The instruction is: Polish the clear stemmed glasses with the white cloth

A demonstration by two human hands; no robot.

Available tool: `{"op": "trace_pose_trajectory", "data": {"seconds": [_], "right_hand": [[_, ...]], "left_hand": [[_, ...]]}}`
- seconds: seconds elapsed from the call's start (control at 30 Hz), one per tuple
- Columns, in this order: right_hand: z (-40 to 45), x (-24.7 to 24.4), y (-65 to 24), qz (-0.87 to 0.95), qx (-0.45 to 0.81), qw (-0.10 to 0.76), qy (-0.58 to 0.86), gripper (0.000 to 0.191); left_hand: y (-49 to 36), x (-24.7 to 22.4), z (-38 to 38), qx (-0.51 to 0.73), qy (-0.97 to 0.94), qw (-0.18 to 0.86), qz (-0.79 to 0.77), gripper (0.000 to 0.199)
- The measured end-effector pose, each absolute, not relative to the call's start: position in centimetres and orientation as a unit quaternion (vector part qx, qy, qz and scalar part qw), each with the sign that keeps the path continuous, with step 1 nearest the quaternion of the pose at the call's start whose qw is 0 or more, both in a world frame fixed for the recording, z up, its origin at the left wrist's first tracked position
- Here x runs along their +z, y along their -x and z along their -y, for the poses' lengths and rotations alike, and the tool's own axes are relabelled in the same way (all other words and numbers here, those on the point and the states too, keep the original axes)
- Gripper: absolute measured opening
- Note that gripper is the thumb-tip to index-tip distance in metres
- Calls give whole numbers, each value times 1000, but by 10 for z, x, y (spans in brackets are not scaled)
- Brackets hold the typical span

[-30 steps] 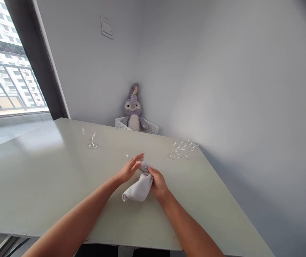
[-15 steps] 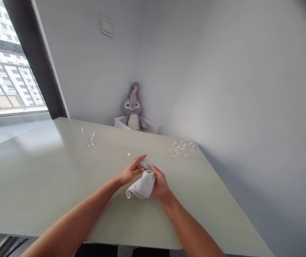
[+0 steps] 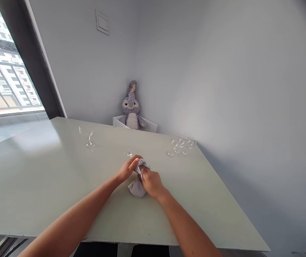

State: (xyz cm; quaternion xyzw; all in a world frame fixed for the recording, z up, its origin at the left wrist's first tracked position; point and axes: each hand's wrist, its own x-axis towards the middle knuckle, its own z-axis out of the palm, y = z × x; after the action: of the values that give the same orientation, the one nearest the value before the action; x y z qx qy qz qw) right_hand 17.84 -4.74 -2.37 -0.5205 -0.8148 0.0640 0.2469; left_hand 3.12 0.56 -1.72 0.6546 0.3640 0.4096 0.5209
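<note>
My left hand [image 3: 129, 167] is wrapped round a clear stemmed glass, whose round foot [image 3: 128, 152] sticks out beyond the fingers, tilted away from me. The glass's bowl is mostly hidden by hand and fabric. A light grey cloth [image 3: 137, 188] is bunched at the bowl, with its loose end hanging below. My right hand [image 3: 152, 181] is closed on this cloth, its fingers pressed in at the glass's rim. Both hands meet above the near middle of the table.
One stemmed glass [image 3: 89, 137] stands upright on the pale table [image 3: 48, 185] at the left. Several more glasses [image 3: 175, 143] stand grouped at the right by the wall. Behind the table a plush toy [image 3: 131, 110] sits in a white basket [image 3: 150, 125].
My right hand has turned over and pushed in at the glass's mouth with the cloth. The glass's foot now shows more clearly beyond my left hand. The view has shifted slightly.
</note>
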Motion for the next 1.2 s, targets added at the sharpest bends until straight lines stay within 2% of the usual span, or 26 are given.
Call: {"op": "trace_pose_trajectory", "data": {"seconds": [0.07, 0.17, 0.27, 0.37, 0.43, 0.5, 0.63, 0.77, 0.83, 0.93, 1.03, 1.13, 1.2], "right_hand": [[45, -21, -183, 817, 25, 236, 525, 32], [42, -16, -188, 797, 40, 281, 533, 33], [38, -16, -195, 727, 133, 382, 555, 31], [34, -16, -202, 601, 235, 504, 574, 41], [34, -14, -203, 561, 236, 550, 571, 46], [40, -8, -197, 624, 192, 542, 530, 47], [54, 3, -171, 799, 128, 437, 393, 42], [57, 2, -159, 763, 105, 455, 448, 34], [53, -1, -163, 717, 154, 485, 477, 32], [50, 1, -170, 665, 291, 506, 466, 40], [52, 9, -175, 665, 372, 488, 425, 48], [55, 15, -179, 693, 411, 451, 384, 44], [55, 14, -182, 707, 435, 422, 365, 52]], "left_hand": [[-32, -18, -6, 431, -646, 505, -377, 43], [-30, -19, -10, 459, -624, 477, -416, 42], [-22, -18, -15, 462, -610, 407, -499, 42], [-15, -19, -19, 443, -599, 370, -555, 42], [-15, -20, -19, 433, -602, 372, -559, 42], [-20, -21, -16, 432, -611, 387, -539, 42], [-36, -20, -5, 462, -625, 433, -456, 43], [-44, -15, 7, 472, -634, 440, -426, 41], [-44, -14, 11, 462, -655, 427, -419, 41], [-43, -15, 14, 462, -672, 405, -412, 45], [-42, -14, 14, 492, -651, 413, -404, 46], [-40, -12, 10, 517, -587, 471, -408, 47], [-38, -12, 7, 514, -545, 519, -411, 49]]}}
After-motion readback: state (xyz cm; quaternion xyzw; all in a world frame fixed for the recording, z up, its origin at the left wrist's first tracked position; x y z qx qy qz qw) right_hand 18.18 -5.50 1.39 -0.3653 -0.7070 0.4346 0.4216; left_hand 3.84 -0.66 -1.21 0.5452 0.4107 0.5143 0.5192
